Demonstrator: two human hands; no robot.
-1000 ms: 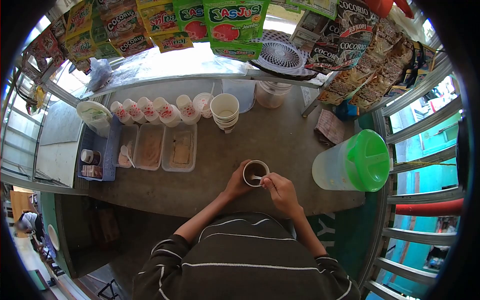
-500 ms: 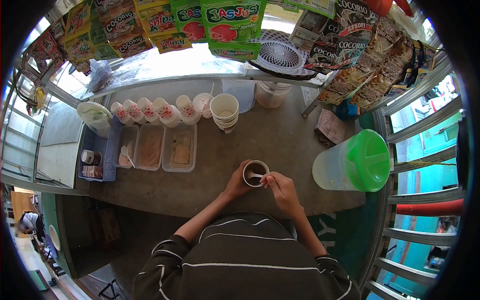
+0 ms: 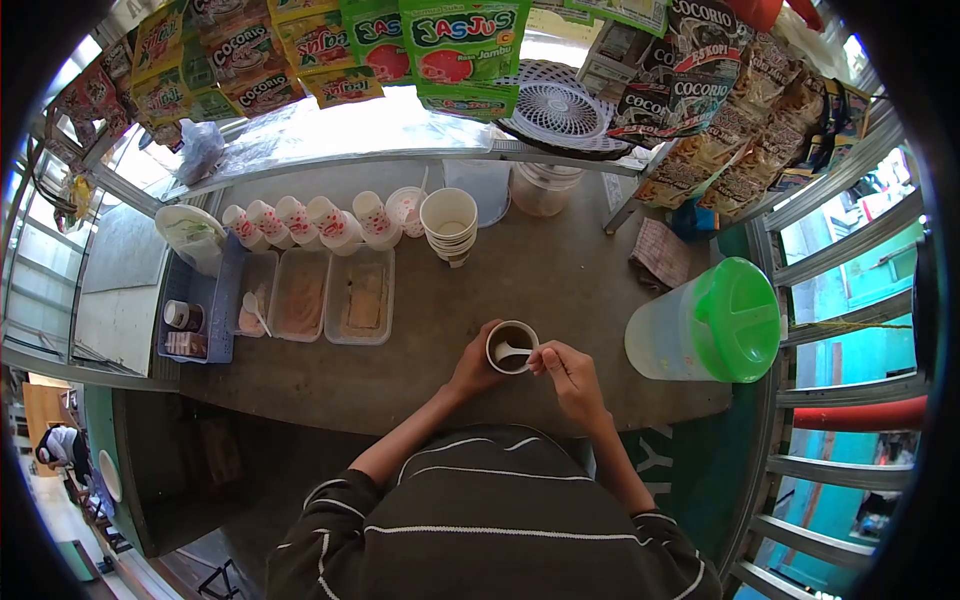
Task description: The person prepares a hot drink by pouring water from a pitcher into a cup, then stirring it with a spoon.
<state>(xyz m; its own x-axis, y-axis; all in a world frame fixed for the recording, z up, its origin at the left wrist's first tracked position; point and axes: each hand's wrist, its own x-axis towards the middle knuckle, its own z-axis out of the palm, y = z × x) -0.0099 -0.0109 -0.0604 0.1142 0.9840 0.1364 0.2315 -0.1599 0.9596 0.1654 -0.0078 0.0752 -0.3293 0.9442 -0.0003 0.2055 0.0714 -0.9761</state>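
Note:
A paper cup (image 3: 495,366) of brown liquid stands at the front of the counter, its mouth facing up at me. My left hand (image 3: 474,364) is closed around the cup's left side. Between the fingers of my right hand (image 3: 565,375) is the handle of a white spoon (image 3: 510,351), whose bowl end is inside the cup at the liquid. How deep the spoon's tip reaches is hard to see.
Plastic tubs of powder (image 3: 359,300), a blue basket (image 3: 222,345) and stacked printed cups (image 3: 327,222) line the left. Taller stacked cups (image 3: 448,213) stand behind. A green-lidded water jug (image 3: 660,325) and folded cloth (image 3: 661,252) are right. Drink sachets (image 3: 465,45) hang overhead.
My right hand has shifted slightly to the right with the spoon, and more of the spoon shows inside the cup. My left hand and the cup stay in place.

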